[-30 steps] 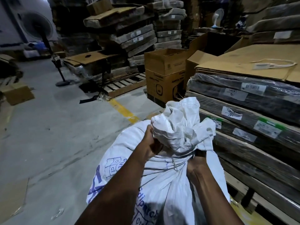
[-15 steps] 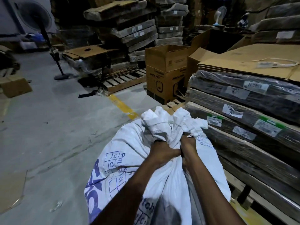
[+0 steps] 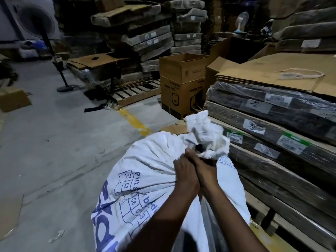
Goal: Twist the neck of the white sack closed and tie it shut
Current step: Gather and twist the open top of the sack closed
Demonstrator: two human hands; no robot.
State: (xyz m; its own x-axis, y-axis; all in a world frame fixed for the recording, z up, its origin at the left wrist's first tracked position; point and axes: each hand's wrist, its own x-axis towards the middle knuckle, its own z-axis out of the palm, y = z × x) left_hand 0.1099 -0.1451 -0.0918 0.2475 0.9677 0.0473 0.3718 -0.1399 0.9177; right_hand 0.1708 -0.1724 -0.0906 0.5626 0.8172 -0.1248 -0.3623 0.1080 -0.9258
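A full white sack (image 3: 145,171) with blue print stands on the concrete floor right in front of me. Its gathered neck (image 3: 207,135) bunches up in a crumpled tuft above my hands and leans to the right. My left hand (image 3: 185,171) and my right hand (image 3: 205,170) press side by side, both closed around the base of the neck. My fingertips are hidden in the folds, so I cannot see any string or knot.
A tall stack of wrapped flat cardboard bundles (image 3: 281,124) on a pallet stands close on the right. Open brown boxes (image 3: 181,84) sit beyond the sack. A yellow floor line (image 3: 134,122), a wooden pallet (image 3: 134,93) and a standing fan (image 3: 45,42) lie farther left.
My hands have come together from either side of the neck into one tight grip. The tuft has shrunk, dropped lower and tilted to the right.
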